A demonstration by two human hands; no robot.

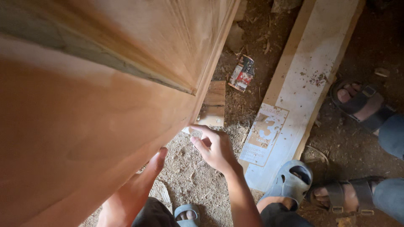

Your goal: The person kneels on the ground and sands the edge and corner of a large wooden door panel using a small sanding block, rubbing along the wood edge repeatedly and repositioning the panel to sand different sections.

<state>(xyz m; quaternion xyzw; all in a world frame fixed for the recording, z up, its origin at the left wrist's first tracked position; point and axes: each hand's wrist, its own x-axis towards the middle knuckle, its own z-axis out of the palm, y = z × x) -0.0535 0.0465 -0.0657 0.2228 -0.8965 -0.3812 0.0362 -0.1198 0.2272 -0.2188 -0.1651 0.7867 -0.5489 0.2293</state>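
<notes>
Right hand (213, 148): thumb and forefinger drawn close together at the lower corner of the panel (97, 126). The fingertips touch or nearly touch its edge. Whether anything small sits between them cannot be told; the spot is blurred.

Left hand (152, 164): fingers straight and spread flat, pressed against the panel's lower edge, just beside the right hand.

Panel: large, reddish wood, tilted, filling everything left of both hands.

Block (213, 105): short wooden offcut, just beyond the panel's corner and seemingly under it.

Step in hand, as judged: one hand braces the panel while the other works at the corner. Any shift there calls for the flat hand to keep its pressure and for the fingers to stay out from under the edge.

Floor (198, 176): dirt and shavings, open below the panel's corner.

Board (307, 75): long, white-faced, lying well right of the panel and bounding that side.

Packet (242, 73): crushed, between panel and board.

Clogs (290, 180): grey, the person's own, near the board's end.

Sandals (360, 105): another person's feet, beyond the board, far from the panel.
</notes>
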